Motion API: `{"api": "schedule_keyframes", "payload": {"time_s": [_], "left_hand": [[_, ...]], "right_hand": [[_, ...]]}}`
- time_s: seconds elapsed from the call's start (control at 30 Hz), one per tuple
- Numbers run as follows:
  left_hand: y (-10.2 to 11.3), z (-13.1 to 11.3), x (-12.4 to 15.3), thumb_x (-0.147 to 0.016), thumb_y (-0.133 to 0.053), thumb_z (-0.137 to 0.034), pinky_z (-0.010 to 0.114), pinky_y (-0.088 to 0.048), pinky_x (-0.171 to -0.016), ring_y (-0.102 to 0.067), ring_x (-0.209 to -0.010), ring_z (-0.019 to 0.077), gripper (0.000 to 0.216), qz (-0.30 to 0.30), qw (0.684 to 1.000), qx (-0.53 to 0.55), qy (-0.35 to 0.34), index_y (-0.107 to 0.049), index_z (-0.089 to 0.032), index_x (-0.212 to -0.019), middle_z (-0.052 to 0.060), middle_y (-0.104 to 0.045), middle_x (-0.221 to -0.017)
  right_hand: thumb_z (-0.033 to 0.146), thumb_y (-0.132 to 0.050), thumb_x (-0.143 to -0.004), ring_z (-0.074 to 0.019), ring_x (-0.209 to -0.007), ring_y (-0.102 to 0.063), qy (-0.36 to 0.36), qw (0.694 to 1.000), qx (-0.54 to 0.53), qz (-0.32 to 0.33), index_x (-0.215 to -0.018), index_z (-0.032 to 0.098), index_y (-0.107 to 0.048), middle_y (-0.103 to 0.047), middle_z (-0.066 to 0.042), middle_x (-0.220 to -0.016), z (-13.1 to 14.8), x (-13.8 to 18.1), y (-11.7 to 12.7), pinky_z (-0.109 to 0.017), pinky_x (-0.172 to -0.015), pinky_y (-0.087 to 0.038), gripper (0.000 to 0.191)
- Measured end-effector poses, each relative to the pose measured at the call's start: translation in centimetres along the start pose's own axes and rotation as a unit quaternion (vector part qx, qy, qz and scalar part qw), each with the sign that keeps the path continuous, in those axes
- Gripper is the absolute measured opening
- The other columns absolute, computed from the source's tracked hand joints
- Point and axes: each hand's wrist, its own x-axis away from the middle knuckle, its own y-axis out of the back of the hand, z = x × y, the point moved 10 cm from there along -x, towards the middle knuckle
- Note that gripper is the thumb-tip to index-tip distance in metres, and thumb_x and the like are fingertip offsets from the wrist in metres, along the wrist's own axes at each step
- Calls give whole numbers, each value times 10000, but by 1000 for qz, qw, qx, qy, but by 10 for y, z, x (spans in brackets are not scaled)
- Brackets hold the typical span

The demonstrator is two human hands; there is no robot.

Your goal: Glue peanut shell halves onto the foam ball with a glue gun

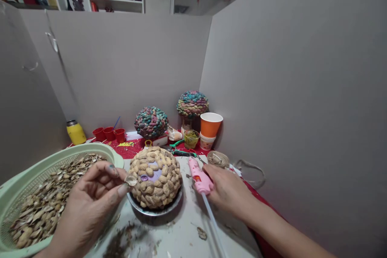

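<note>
Between thumb and fingers, my left hand point(90, 197) pinches a piece of peanut shell point(131, 180), close to the left side of a shell-covered ball point(169, 177). The ball rests in a shallow metal bowl point(155, 212), and a patch of its lilac surface point(155, 174) shows bare on top among the shells. My right hand point(225, 187) is wrapped round a pink glue gun point(200, 177) to the right of the ball. A clear glue stick point(213, 221) sticks out of its back end. The gun's nozzle is not clearly visible.
A green basket point(116, 157) of peanut shells stands at left. Behind are two colourful shell-covered balls point(151, 122), red cups point(109, 133), a yellow bottle point(76, 133), an orange cup point(210, 125), green-handled pliers point(181, 152) and twine point(218, 159). Grey partitions point(290, 88) enclose the table.
</note>
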Motion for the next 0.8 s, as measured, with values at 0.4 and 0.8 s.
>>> {"api": "schedule_keyframes", "payload": {"time_s": [0.4,0.8], "left_hand": [[-1,-8,1,-623,-883,-230,149,-567,-680,-672,-718,125,324,5,999,-49,-21,-612,-219,-800,-17,-703,-755],[-51,-55,31,-812,-644,-97,178,-599,-778,-736,-799,136,198,80,885,-314,-335,-623,-260,-924,-8,-750,-868]], "right_hand": [[224,-725,-793,-247,-816,-622,-20,995,-50,84,-934,151,-632,-666,-86,-923,-25,1,-33,-286,-671,-384,184],[434,-428,-1004,-239,-1258,-463,189,913,-342,-119,-1257,180,-577,-546,-111,-1315,75,-44,68,-415,-1091,-349,389]]}}
